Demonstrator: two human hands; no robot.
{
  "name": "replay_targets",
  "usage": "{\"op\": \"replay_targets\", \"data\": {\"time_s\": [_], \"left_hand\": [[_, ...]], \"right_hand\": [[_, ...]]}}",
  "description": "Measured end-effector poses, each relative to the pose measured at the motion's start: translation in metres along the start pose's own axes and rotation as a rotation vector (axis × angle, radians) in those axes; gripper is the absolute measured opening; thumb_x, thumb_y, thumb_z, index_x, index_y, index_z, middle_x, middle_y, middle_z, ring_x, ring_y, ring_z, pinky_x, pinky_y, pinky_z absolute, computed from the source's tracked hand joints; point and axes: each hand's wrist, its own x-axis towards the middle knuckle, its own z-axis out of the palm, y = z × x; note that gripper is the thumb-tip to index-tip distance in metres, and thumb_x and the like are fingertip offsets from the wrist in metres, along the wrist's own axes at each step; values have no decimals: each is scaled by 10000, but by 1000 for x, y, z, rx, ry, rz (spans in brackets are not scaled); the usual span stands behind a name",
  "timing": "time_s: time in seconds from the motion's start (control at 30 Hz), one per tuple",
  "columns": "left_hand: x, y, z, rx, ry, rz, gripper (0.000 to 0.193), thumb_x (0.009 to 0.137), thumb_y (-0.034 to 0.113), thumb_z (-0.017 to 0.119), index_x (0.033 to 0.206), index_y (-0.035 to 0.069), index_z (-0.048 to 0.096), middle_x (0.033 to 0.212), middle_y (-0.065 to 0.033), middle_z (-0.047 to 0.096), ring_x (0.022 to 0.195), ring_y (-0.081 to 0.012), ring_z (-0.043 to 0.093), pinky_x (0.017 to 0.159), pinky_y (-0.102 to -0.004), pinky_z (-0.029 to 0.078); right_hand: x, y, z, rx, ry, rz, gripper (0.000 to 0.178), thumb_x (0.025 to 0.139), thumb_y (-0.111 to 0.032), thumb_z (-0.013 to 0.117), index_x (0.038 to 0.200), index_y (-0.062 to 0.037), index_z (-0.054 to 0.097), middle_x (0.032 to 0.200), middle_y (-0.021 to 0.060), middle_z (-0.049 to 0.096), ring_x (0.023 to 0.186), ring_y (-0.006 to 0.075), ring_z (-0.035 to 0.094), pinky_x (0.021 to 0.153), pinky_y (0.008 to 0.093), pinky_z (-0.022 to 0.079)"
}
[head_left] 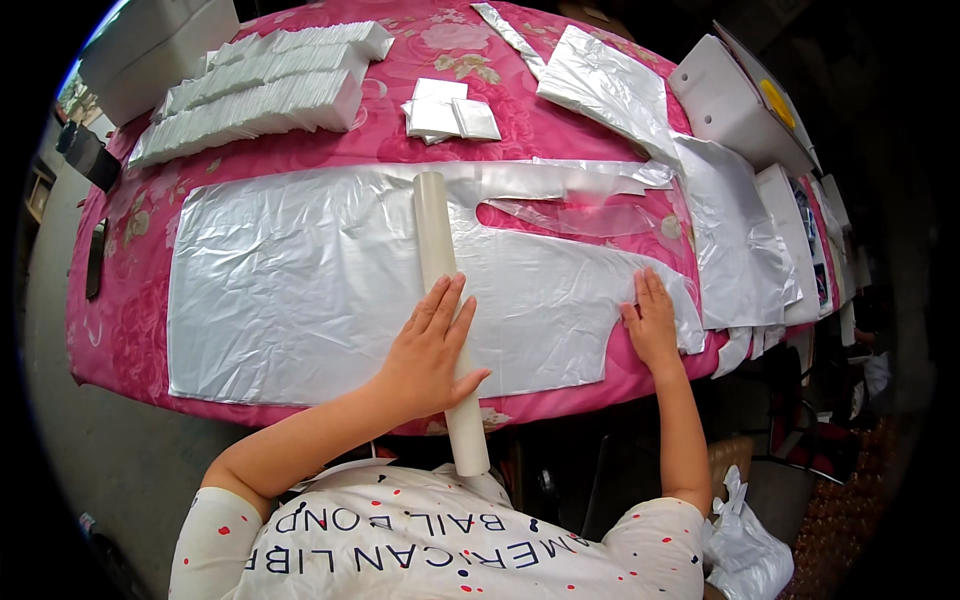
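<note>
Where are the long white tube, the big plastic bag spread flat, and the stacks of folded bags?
white tube [436, 235], head view, on its upper half.
flat plastic bag [290, 300], head view, on its bare middle.
stacks of folded bags [260, 95], head view, on the front stack.

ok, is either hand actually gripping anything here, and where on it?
Nothing is gripped. The left hand lies flat, fingers extended, on the lower half of the cream tube. The right hand presses flat on the plastic bag near its handle end.

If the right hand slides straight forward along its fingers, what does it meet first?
The right hand lies flat on the plastic bag. Straight ahead it would likely cross the bag's handle cutout, then the upper handle strip.
</note>
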Motion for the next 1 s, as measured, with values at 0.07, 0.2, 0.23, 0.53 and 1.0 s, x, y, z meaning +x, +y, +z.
{"op": "replay_targets", "data": {"time_s": [0.07,0.2,0.23,0.53,1.0], "left_hand": [[2,-2,1,24,14,1,763,777,407,611,1286,-105,365,1424,-291,190,1350,-408,151,1089,-437,206],[5,-7,1,1,41,-5,784,778,415,612,1292,-115,348,1415,-317,175,1350,-420,132,1092,-442,191],[5,-8,2,-10,62,-2,791,779,415,610,1295,-119,338,1414,-324,167,1350,-426,126,1093,-442,186],[9,-7,5,-9,49,3,803,784,408,602,1299,-136,313,1417,-334,139,1352,-436,105,1096,-433,180],[10,-1,4,-29,21,-4,766,783,355,600,1301,-130,312,1424,-321,136,1349,-443,109,1097,-444,177]], "right_hand": [[-8,33,-10,-106,-18,43,540,865,-302,529,1313,-22,415,1392,169,358,1279,342,328,1054,445,241],[-7,56,-69,-559,-308,427,360,848,-173,500,1173,-25,537,1193,164,546,1205,346,419,1029,485,258],[-6,54,-78,-658,-296,550,352,838,-153,498,1162,-22,542,1172,167,556,1190,345,434,1026,491,258],[8,-108,-7,260,-133,-133,545,840,-221,564,1295,35,408,1371,209,373,1297,342,319,1073,400,250],[-11,52,-10,54,214,359,236,823,-82,549,1036,-11,620,1159,145,588,1093,300,535,972,370,380]]}}
